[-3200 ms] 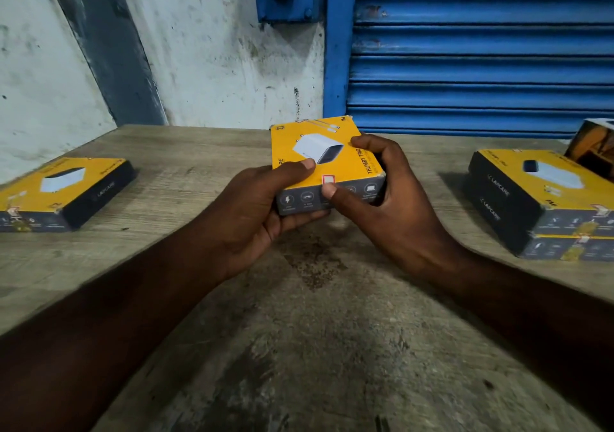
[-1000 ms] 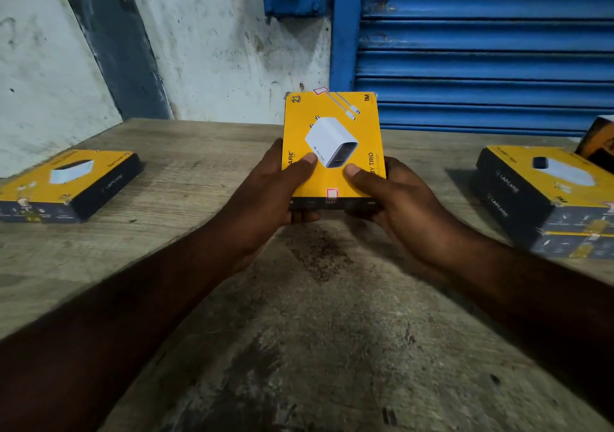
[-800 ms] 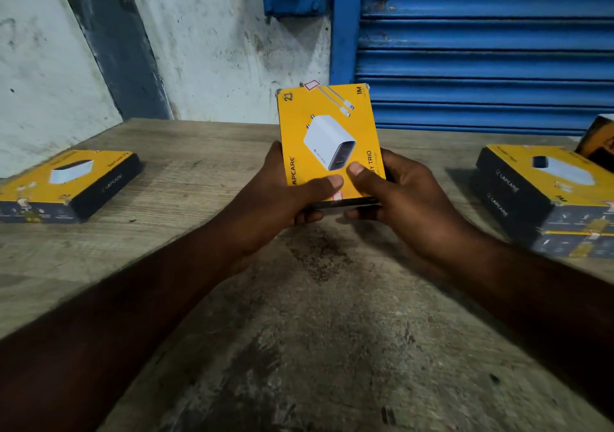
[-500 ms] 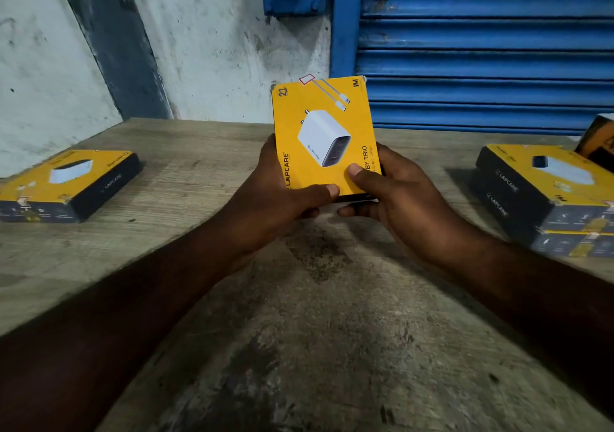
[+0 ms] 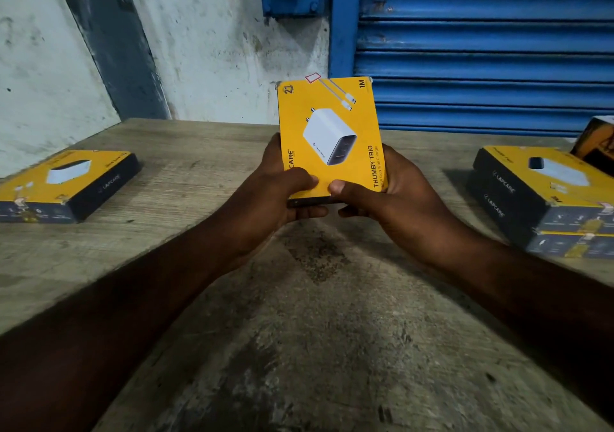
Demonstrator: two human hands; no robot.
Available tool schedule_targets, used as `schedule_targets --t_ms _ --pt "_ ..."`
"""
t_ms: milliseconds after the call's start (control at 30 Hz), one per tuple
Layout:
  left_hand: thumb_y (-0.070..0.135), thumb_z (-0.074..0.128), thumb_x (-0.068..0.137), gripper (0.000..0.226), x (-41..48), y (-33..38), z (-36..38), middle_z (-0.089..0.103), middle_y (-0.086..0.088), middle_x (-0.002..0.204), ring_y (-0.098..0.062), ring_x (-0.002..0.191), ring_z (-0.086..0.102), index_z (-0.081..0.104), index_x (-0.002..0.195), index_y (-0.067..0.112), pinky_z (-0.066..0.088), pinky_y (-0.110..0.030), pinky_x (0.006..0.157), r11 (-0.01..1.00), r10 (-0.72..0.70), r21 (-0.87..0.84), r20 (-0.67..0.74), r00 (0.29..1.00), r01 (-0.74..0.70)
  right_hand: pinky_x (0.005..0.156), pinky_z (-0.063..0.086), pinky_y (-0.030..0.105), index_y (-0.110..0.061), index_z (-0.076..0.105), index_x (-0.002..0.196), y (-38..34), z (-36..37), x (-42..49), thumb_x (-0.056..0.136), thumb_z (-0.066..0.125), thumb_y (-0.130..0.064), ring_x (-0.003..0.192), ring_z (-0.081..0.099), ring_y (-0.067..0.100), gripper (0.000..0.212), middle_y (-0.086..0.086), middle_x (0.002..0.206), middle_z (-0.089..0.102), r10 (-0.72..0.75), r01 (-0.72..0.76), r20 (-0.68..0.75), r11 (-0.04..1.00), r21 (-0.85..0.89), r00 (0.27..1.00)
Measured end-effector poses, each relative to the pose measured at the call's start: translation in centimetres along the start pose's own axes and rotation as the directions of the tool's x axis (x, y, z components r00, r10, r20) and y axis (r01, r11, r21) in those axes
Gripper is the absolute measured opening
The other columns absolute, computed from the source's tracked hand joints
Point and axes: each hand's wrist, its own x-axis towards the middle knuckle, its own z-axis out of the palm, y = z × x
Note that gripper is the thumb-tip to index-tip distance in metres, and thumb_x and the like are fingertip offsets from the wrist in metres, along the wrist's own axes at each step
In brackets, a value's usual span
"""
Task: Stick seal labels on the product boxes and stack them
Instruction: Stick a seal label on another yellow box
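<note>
A worn wooden table fills the near and middle ground. Behind it, a blue ribbed shutter covers the far right and a stained pale wall the far left.

On the right side of the table sits a stack of two boxes, yellow on top with dark sides, one squarely on the other. Just beyond it, at the frame edge, a tilted box is partly cut off. Well apart, on the left side of the table, a single box of the same kind lies flat.

At the centre, the held box is raised above the table, stood nearly upright with its yellow charger-printed face towards the camera. The left hand grips its lower left corner and the right hand its lower right. Both thumbs press the front face and the fingers curl behind and beneath. A small red-bordered seal label sits on the box's far top edge.
</note>
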Motion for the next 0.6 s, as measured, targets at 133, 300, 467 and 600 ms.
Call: schedule_targets --t_ms 133,300,467,600 --pt "0.018 0.054 0.073 0.073 -0.16 0.08 0.11 0.061 -0.009 0.135 -0.02 0.088 0.072 0.041 0.145 0.021 0.06 -0.03 0.07 0.999 -0.013 -0.047 0.014 1.0 0.013 0.075 0.061 0.032 -0.012 0.052 0.134 0.14 0.05 0.02 0.091 0.07 -0.006 0.1 0.071 0.02 0.046 0.007 0.118 0.07 0.017 -0.017 -0.006 1.0 0.02 1.0" --pt "0.017 0.057 0.073 0.076 -0.09 0.06 0.04 0.062 -0.007 0.135 -0.017 0.088 0.073 0.038 0.146 0.023 0.059 -0.028 0.068 1.0 0.006 -0.022 0.011 1.0 -0.006 0.081 0.06 0.035 -0.013 0.051 0.135 0.15 0.04 0.03 0.094 0.067 -0.007 0.1 0.07 0.019 0.044 0.006 0.119 0.07 0.024 -0.024 0.004 1.0 0.02 1.0" --pt "0.018 0.065 0.074 0.08 0.03 -0.27 -0.07 0.064 -0.002 0.132 -0.019 0.1 0.071 0.035 0.148 0.028 0.057 -0.027 0.071 0.999 0.02 0.049 -0.002 1.0 -0.02 0.079 0.058 0.031 -0.011 0.05 0.135 0.03 -0.04 0.24 0.099 0.059 -0.005 0.101 0.068 0.02 0.038 0.013 0.122 0.068 0.039 -0.04 0.037 0.999 0.026 0.999" --pt "0.022 0.074 0.075 0.084 -0.18 -0.29 0.02 0.063 0.004 0.133 -0.02 0.112 0.068 0.033 0.148 0.03 0.057 -0.03 0.075 0.994 0.04 0.106 -0.024 0.999 -0.037 0.074 0.056 0.031 -0.008 0.05 0.137 -0.34 0.11 0.43 0.099 0.053 -0.007 0.095 0.064 0.018 0.038 0.017 0.127 0.065 0.082 -0.092 0.058 0.977 0.194 0.995"
